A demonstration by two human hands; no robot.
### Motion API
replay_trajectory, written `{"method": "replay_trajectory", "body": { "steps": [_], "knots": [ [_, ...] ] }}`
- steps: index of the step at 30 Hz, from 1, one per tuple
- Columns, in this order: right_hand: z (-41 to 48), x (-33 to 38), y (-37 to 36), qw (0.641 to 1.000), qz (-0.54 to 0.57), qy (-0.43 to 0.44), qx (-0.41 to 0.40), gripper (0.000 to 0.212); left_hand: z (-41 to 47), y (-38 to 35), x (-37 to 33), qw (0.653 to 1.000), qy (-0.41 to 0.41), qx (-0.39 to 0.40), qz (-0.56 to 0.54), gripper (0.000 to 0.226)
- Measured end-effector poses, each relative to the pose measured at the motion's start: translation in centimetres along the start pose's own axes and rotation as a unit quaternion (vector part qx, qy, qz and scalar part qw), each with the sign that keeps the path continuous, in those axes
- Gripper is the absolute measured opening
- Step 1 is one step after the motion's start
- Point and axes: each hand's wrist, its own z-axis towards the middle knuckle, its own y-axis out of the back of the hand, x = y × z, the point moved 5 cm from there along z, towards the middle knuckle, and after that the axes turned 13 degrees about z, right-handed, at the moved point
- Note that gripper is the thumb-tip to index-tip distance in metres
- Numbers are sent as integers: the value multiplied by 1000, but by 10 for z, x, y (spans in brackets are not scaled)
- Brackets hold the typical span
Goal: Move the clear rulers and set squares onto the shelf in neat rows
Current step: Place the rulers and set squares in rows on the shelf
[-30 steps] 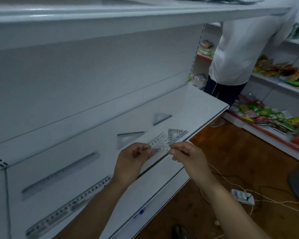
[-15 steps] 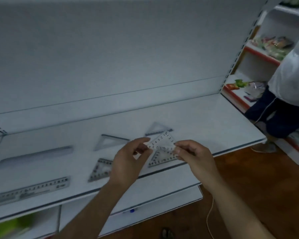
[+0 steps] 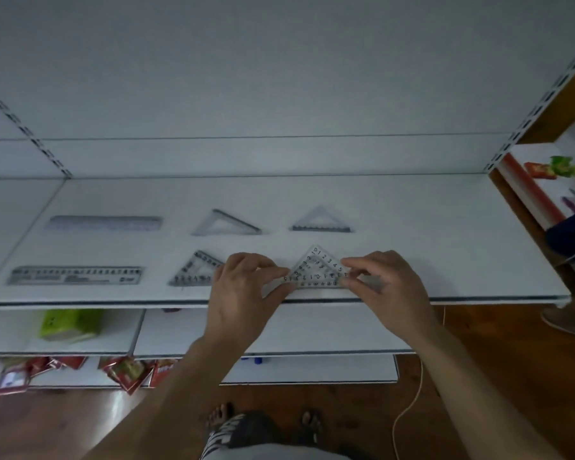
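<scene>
A clear set square (image 3: 316, 267) with printed numbers lies low over the front of the white shelf (image 3: 445, 247). My left hand (image 3: 243, 293) pinches its left corner and my right hand (image 3: 384, 287) pinches its right corner. Two rows lie on the shelf. At the back are a clear ruler (image 3: 105, 223), a set square (image 3: 228, 223) and another set square (image 3: 321, 221). In front are a printed ruler (image 3: 75, 275) and a set square (image 3: 196, 268), partly hidden by my left hand.
Lower shelves hold a green pack (image 3: 68, 323) and red packets (image 3: 127, 373). A person's leg (image 3: 570, 234) stands at the right by a neighbouring shelf with goods. A white cable (image 3: 412, 393) runs over the wooden floor. My feet show below.
My view has swung to face the shelf squarely. Both hands have carried the set square down to the front row, right of the other front set square.
</scene>
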Motion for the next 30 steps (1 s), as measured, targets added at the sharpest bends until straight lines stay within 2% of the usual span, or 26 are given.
{"method": "replay_trajectory", "body": {
  "steps": [11, 16, 24, 30],
  "knots": [
    [0, -16, -10, 998, -57, 32, -5, 37, 3, -8, 1, 998, -12, 41, 53, 43],
    [-2, -20, -9, 998, -59, 34, 16, 38, 4, -8, 2, 999, -21, 32, 37, 36],
    [-3, -26, 3, 998, -68, 17, -2, 41, 10, -17, -7, 999, -30, 29, 29, 35],
    [-3, -31, 8, 998, -64, -6, -12, 30, 13, -21, -12, 999, -21, 29, 23, 34]
  ]
}}
